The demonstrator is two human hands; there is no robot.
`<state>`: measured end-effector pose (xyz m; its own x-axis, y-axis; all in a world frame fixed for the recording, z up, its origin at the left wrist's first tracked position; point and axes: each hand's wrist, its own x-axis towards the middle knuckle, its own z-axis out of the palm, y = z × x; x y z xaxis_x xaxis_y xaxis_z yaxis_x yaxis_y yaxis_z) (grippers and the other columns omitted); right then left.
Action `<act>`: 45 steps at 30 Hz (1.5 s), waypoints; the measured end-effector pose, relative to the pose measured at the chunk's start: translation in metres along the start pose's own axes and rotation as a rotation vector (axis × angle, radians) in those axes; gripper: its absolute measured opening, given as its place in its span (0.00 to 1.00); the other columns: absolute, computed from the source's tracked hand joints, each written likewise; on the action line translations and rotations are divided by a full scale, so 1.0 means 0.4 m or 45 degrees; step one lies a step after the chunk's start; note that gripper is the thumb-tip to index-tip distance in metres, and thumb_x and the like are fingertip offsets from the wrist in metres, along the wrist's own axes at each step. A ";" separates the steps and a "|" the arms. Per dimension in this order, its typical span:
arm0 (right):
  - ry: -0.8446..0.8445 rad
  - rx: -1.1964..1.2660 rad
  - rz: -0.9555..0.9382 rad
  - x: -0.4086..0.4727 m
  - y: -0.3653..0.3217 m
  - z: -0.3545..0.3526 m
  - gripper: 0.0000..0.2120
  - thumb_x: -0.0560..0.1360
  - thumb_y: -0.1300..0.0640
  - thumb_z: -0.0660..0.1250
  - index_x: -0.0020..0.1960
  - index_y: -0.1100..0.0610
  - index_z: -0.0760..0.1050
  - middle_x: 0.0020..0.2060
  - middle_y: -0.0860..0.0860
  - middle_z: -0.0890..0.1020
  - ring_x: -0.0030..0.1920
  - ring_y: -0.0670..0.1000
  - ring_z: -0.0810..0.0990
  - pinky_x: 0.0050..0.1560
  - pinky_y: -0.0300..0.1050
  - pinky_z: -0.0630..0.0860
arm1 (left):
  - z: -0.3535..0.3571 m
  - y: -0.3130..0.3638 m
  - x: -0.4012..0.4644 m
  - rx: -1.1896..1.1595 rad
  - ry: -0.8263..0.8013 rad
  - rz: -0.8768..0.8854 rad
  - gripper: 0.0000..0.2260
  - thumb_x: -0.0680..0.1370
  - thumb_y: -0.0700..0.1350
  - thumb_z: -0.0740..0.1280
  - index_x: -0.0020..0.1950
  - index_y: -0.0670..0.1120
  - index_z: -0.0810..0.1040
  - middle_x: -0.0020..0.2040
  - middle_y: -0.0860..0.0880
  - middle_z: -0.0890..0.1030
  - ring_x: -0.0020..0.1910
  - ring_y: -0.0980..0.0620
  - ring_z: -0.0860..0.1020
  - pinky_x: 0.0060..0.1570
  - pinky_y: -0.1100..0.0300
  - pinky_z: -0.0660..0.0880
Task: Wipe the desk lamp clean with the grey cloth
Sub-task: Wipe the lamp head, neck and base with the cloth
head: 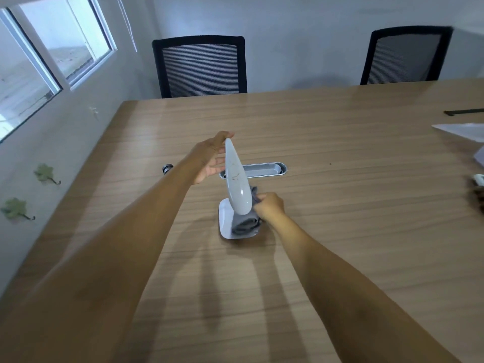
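A white desk lamp [237, 184] stands on its flat white base [224, 218] in the middle of the wooden table [340, 192]. Its long head rises toward me and tilts away. My left hand [209, 158] rests against the left side and far tip of the lamp head, fingers spread. My right hand [269, 205] grips the grey cloth [245, 224] bunched around the lamp's stem, just under the head. The cloth hangs down onto the base and hides the stem.
A silver oval cable tray [264, 169] is set into the table behind the lamp. Two black mesh chairs [200, 66] stand at the far edge. White papers [463, 131] and a small white object [478, 178] lie at the right. Wall and window are on the left.
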<state>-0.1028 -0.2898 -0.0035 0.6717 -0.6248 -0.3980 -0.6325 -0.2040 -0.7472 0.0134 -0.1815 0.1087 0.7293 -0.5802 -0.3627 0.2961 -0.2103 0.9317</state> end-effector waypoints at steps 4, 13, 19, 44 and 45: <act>0.310 -0.265 0.044 0.011 0.013 -0.039 0.13 0.76 0.63 0.58 0.57 0.61 0.77 0.53 0.58 0.80 0.54 0.61 0.79 0.45 0.47 0.74 | -0.002 -0.003 0.005 -0.015 0.004 -0.005 0.22 0.73 0.57 0.68 0.62 0.47 0.77 0.64 0.46 0.78 0.57 0.48 0.78 0.46 0.58 0.76; 0.126 -0.215 -0.015 -0.009 0.078 -0.050 0.13 0.71 0.64 0.62 0.52 0.60 0.81 0.49 0.58 0.83 0.51 0.58 0.81 0.43 0.41 0.69 | 0.004 -0.001 -0.001 -0.012 0.025 0.007 0.23 0.73 0.57 0.68 0.64 0.47 0.76 0.64 0.47 0.78 0.59 0.48 0.78 0.42 0.60 0.75; 0.450 0.016 -0.252 -0.099 -0.054 -0.286 0.08 0.67 0.67 0.63 0.42 0.61 0.80 0.35 0.62 0.79 0.39 0.60 0.78 0.38 0.47 0.76 | 0.004 0.006 -0.009 0.018 0.022 0.007 0.21 0.74 0.57 0.67 0.62 0.48 0.78 0.64 0.46 0.78 0.59 0.48 0.78 0.44 0.60 0.75; -0.074 0.315 -0.324 -0.388 -0.211 -0.284 0.10 0.70 0.66 0.66 0.33 0.54 0.77 0.28 0.53 0.75 0.28 0.50 0.72 0.25 0.34 0.70 | -0.015 0.005 0.036 0.205 -0.092 0.053 0.08 0.76 0.50 0.65 0.49 0.47 0.79 0.47 0.45 0.79 0.39 0.51 0.79 0.39 0.59 0.77; 0.045 0.238 -0.309 -0.374 -0.208 -0.302 0.11 0.70 0.66 0.65 0.32 0.55 0.76 0.27 0.53 0.74 0.27 0.50 0.72 0.25 0.34 0.71 | -0.014 0.004 0.030 0.172 -0.069 0.065 0.09 0.75 0.52 0.66 0.50 0.48 0.79 0.49 0.46 0.80 0.43 0.50 0.79 0.44 0.58 0.76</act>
<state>-0.1974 -0.2703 0.1824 0.7787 -0.6013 -0.1791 -0.3709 -0.2109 -0.9044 0.0261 -0.1845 0.1058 0.7055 -0.6339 -0.3170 0.1715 -0.2812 0.9442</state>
